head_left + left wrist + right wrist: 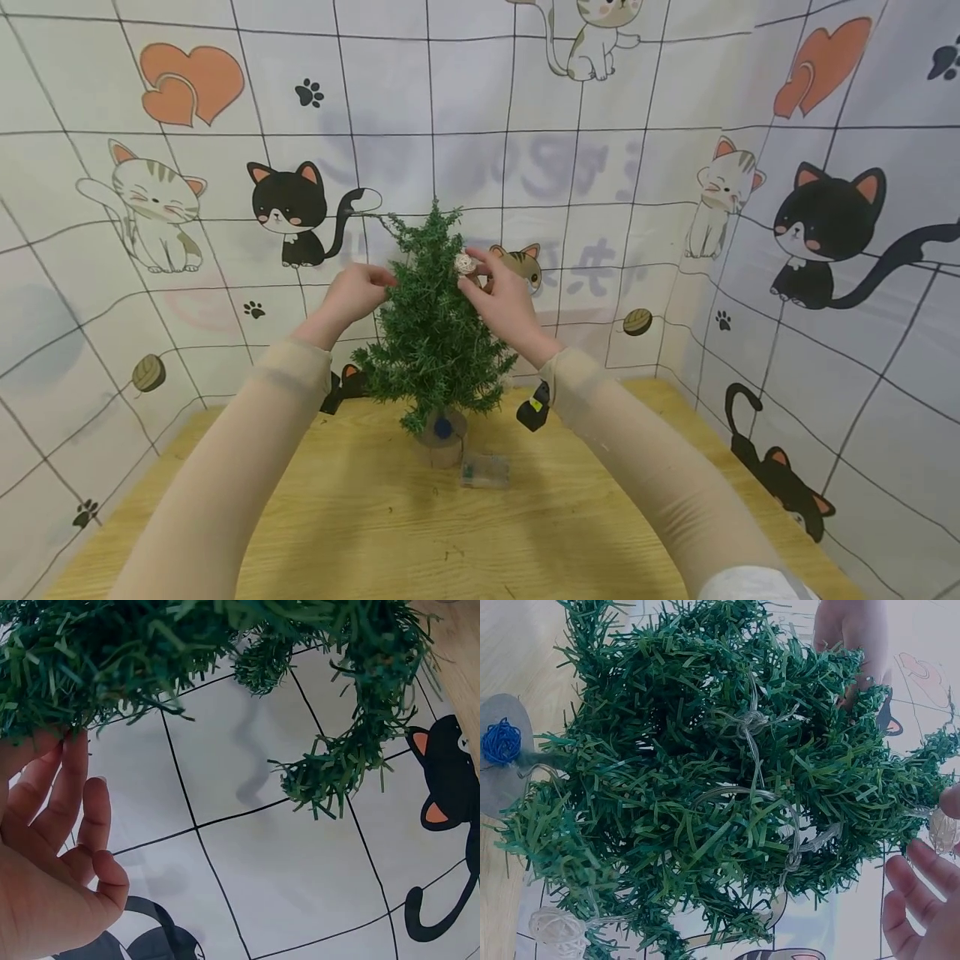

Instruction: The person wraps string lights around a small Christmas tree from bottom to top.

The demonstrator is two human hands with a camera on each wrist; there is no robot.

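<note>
A small artificial Christmas tree [438, 325] stands on the table in a round base [442, 450]. My right hand [506, 300] pinches a white woven ball [464, 265] between thumb and fingers against the upper right side of the tree. In the right wrist view, that ball [943, 831] hangs on clear wire [748, 724] that runs through the branches. On the opposite side, my left hand [356, 292] grips a branch at the tree's upper left. Greenery hides its fingertips in the left wrist view, where the other fingers [94, 817] are loosely bent.
A clear plastic battery box [485, 471] lies on the wooden table [360, 517] before the base. A blue ball [443, 428] is by the trunk. Another white woven ball [557, 932] hangs low on the tree. Cat-printed cloth walls [465, 92] enclose the back and sides.
</note>
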